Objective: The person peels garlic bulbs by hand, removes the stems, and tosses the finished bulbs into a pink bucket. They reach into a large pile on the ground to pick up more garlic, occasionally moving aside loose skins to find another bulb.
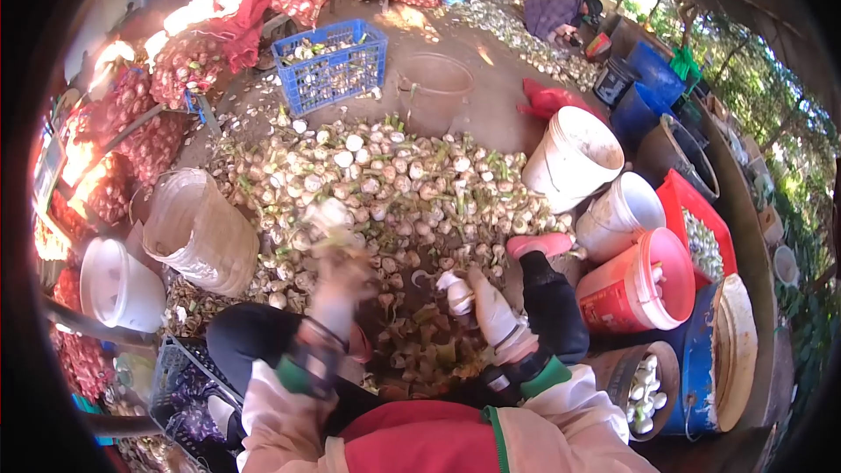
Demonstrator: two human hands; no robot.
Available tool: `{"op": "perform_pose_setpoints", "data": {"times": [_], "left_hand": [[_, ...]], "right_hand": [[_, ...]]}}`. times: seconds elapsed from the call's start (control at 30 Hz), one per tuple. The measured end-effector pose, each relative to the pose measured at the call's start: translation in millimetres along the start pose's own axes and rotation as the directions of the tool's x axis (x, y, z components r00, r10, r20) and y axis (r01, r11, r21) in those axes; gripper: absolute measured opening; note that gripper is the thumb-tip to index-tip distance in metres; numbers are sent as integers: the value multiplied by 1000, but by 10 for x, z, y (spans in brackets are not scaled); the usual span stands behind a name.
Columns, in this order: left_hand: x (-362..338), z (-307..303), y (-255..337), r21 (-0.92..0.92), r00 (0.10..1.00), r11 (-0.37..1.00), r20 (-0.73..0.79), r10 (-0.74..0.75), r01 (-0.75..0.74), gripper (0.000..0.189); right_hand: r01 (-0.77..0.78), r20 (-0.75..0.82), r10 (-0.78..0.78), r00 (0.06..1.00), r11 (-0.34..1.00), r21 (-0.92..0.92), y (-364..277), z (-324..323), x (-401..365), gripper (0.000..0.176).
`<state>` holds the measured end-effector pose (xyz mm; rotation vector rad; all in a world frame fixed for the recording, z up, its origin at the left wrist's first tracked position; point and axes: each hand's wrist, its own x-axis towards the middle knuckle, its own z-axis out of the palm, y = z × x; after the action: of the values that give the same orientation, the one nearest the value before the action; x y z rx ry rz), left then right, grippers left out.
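A wide heap of garlic bulbs with green and dry stems covers the ground before me. My left hand is smeared by motion over the left of the heap. A pale blurred shape at its fingertips may be a bulb or gloved fingers. My right hand, with white covering on its fingers, is closed low over the near edge. From its left side juts a thin curved metal piece, apparently the blade of a small curved knife; its handle is hidden. Dry leaves and trimmings lie between my legs.
A blue crate and a brown tub stand beyond the heap. White buckets and a red bucket line my right, a whitish bucket my left. Full net sacks are piled left. A person sits far back.
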<state>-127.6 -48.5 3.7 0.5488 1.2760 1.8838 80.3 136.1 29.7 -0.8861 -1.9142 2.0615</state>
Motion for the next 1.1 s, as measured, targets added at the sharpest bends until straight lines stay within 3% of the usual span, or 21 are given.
{"op": "perform_pose_setpoints", "data": {"times": [0.07, 0.13, 0.2, 0.27, 0.33, 0.43, 0.47, 0.5, 0.53, 0.6, 0.63, 0.67, 0.73, 0.8, 0.83, 0.87, 0.9, 0.93, 0.97, 1.07, 1.1], "left_hand": [[-330, 634, 19, 378, 987, 916, -25, 158, -137, 42], [-411, 699, -197, 32, 992, 995, 82, -96, 93, 43], [-440, 757, -53, 214, 987, 966, 30, -155, 145, 28], [-394, 761, -28, 699, 926, 616, 194, 325, -363, 18], [-368, 775, 20, 728, 905, 538, 322, 278, -424, 15], [-317, 715, 53, 599, 910, 687, 314, 272, -412, 8], [-248, 715, 136, 538, 908, 739, 146, 392, -405, 4], [-34, 580, 172, 114, 919, 912, 8, 395, -393, 10], [200, 149, -100, -103, 891, 957, -403, 210, -272, 12], [267, -145, -507, -540, 953, 804, -286, 104, -250, 16], [265, -160, -831, -526, 998, 849, -66, 6, -40, 25], [-70, 513, -364, 56, 992, 991, -26, -123, 124, 34], [-334, 940, -780, 535, 983, 826, 140, 120, -177, 23], [-259, 1011, -695, 727, 944, 634, 330, 13, -263, 22], [-213, 1027, -734, 555, 962, 832, 234, -137, -16, 18], [-180, 1039, -793, 318, 933, 915, 174, -315, 250, 14], [-113, 1006, -894, 133, 950, 958, 150, -274, 255, 8], [-52, 1055, -804, 104, 927, 926, 60, -370, 363, 9], [13, 1043, -877, 78, 940, 940, 50, -337, 333, 10], [105, 979, -1066, 66, 937, 935, 0, -349, 348, 12], [115, 958, -1105, 148, 891, 889, 79, -448, 434, 13]], "right_hand": [[346, -52, -348, 936, 937, -33, -107, 401, -77, 48], [314, -54, -320, 946, 945, -96, -48, 503, -101, 41], [418, -123, -528, 840, 776, -473, -276, 472, -105, 36], [196, -118, -290, 950, 845, -497, -342, 328, -152, 30], [-53, -116, 68, 991, 990, 130, -302, 314, -254, 23], [28, -102, -6, 995, 975, 223, -51, 182, -237, 20], [41, -108, -18, 994, 977, 211, -3, 141, -267, 23], [72, -104, -62, 993, 992, 102, 36, 88, -299, 27], [66, -111, -53, 992, 992, 112, 92, 77, -326, 27], [14, -163, 29, 986, 966, 256, 196, 14, -334, 26], [96, -173, -57, 983, 971, 220, 265, 19, -324, 25], [85, -186, -42, 982, 970, 229, 277, 34, -379, 25], [-29, -189, 58, 980, 987, 156, 250, 20, -498, 22], [31, -306, -53, 951, 997, -74, 475, -231, -645, 21], [-51, -366, 8, 931, 993, -107, 545, -459, -782, 17], [-37, -455, -42, 889, 986, -163, 333, -656, -990, 11], [-48, -430, -419, 800, 670, -741, 323, -1019, -1227, 5], [-116, -500, -617, 608, 554, -824, 188, -1265, -1457, 2], [-135, -503, -602, 620, 549, -825, 88, -1509, -1733, 2], [-430, -810, -585, 34, 723, -540, -72, -2171, -2556, 13], [-653, -794, -604, 67, 575, -493, 7, -2349, -2766, 12]]}}
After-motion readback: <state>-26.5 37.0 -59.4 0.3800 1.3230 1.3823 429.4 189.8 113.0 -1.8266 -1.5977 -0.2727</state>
